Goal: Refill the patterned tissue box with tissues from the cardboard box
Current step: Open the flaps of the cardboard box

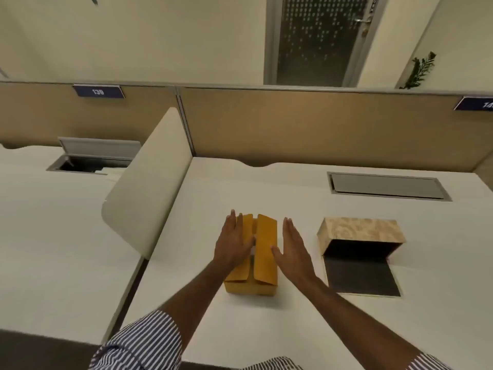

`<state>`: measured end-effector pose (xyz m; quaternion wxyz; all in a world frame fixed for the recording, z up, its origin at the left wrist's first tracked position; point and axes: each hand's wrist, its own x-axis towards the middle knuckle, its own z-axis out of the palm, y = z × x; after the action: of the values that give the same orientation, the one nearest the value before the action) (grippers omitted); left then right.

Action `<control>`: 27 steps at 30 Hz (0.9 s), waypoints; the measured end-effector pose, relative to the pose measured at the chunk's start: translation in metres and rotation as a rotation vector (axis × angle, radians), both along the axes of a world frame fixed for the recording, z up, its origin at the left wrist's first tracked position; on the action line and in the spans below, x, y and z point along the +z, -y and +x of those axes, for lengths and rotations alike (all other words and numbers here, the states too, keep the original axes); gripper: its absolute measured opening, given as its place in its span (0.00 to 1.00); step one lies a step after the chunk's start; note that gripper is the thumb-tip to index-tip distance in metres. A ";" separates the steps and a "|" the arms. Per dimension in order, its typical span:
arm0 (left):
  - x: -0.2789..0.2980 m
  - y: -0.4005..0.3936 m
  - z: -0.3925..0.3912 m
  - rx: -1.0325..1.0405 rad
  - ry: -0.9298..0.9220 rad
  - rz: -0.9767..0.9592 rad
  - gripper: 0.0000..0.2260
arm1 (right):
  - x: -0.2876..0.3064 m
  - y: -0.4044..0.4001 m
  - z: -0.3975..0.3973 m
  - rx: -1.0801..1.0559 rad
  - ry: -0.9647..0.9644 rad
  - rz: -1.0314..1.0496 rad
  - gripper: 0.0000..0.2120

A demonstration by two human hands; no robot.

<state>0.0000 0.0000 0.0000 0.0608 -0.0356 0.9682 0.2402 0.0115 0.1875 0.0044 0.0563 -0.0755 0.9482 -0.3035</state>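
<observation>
A small brown cardboard box (264, 252) stands on the white desk (293, 324) in the middle of the view, its top flaps nearly closed with a narrow gap showing something white inside. My left hand (234, 241) lies flat on the left flap, fingers stretched. My right hand (292, 245) hovers flat beside the box's right edge, thumb near the right flap, holding nothing. To the right lies the patterned tissue box (360, 231), wood-grain print, on its side with its dark flap (360, 276) folded down onto the desk and its dark inside bare.
A cream divider panel (149, 188) rises left of the cardboard box. A closed grey cable hatch (386, 186) is set in the desk behind the tissue box; an open hatch (90, 161) sits in the neighbouring desk. Tan partition walls (320, 126) close the back.
</observation>
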 end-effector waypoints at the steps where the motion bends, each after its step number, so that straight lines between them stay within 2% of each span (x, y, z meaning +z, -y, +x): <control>1: -0.002 0.000 0.001 0.019 0.017 0.023 0.40 | -0.002 0.007 0.003 -0.012 0.034 -0.025 0.39; 5: -0.008 0.002 0.002 0.043 0.068 0.059 0.43 | 0.000 0.031 0.010 -0.060 0.166 0.005 0.42; 12: -0.021 0.009 -0.001 0.061 0.042 0.145 0.41 | -0.011 0.059 0.016 -0.115 0.313 0.037 0.48; 15: -0.015 0.010 -0.003 0.084 0.030 0.197 0.40 | -0.016 0.060 0.017 -0.108 0.290 0.047 0.51; 17: -0.015 0.017 -0.004 0.096 0.009 0.338 0.39 | -0.019 0.059 0.017 -0.109 0.251 0.044 0.48; 21: -0.017 0.046 0.002 0.190 -0.139 0.772 0.25 | -0.013 0.040 0.013 -0.249 0.269 -0.198 0.40; 24: -0.023 0.073 0.003 0.302 -0.166 0.876 0.24 | -0.010 0.007 0.008 -0.474 0.324 -0.470 0.33; 27: -0.037 0.093 0.003 0.359 -0.127 0.944 0.24 | -0.016 -0.022 0.004 -0.652 0.459 -0.649 0.33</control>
<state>0.0025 -0.0932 -0.0367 -0.0309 -0.1554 0.7345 0.6598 0.0150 0.2097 -0.0117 0.1391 0.2789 0.7427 -0.5927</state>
